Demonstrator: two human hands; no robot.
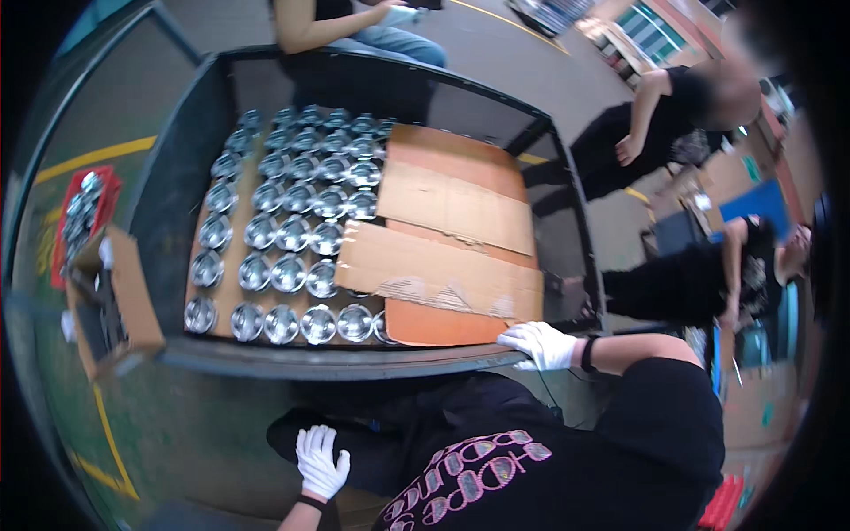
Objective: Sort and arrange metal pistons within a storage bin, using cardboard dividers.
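My left hand [321,460], in a white glove, rests on my dark-trousered leg with its fingers spread and nothing in it. My right hand [542,345], also gloved in white, lies over the near rim of a large dark metal crate [345,363], its fingers stretched out and holding no loose part. Inside the crate, rows of shiny round metal parts [292,234] stand on a brown cardboard layer. Torn cardboard sheets [456,208] cover the crate's right part, beside my right hand, and hide whatever is under them.
An open cardboard box [115,305] hangs by the crate's left corner, with dark things inside. Behind it, a red bin [86,212] holds more metal parts. A person [354,26] sits at the far side; two other people [655,124] are at the right.
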